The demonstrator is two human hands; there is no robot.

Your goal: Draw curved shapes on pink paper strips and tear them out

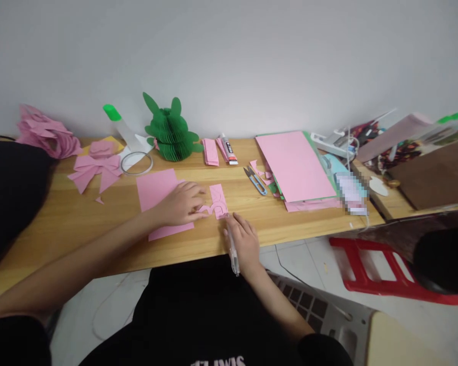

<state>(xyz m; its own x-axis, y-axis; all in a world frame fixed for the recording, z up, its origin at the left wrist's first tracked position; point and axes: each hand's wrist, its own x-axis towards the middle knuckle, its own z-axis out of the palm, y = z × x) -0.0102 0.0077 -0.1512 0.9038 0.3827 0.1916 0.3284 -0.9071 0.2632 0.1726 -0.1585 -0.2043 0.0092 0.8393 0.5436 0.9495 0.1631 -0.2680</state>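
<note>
My left hand [183,203] rests over a pink paper sheet [156,188], its curled fingers pinching the left end of a wavy pink paper cut-out [218,205]. The cut-out's right part overlaps a small pink paper rectangle [215,191] on the table. My right hand [246,241] is closed around a clear pen [233,252]. The pen's tip end is beside the lower right corner of the rectangle, and whether it touches the paper cannot be made out. Blue-handled thread snips [255,181] lie beyond my right hand.
A green honeycomb-paper figure [171,132] stands by the wall. Left of it are a tape ring [137,163], a pink paper bow [97,168] and crumpled pink paper [48,132]. Further right lie a glue tube [229,150], stacked paper [299,165] and a power strip [334,145].
</note>
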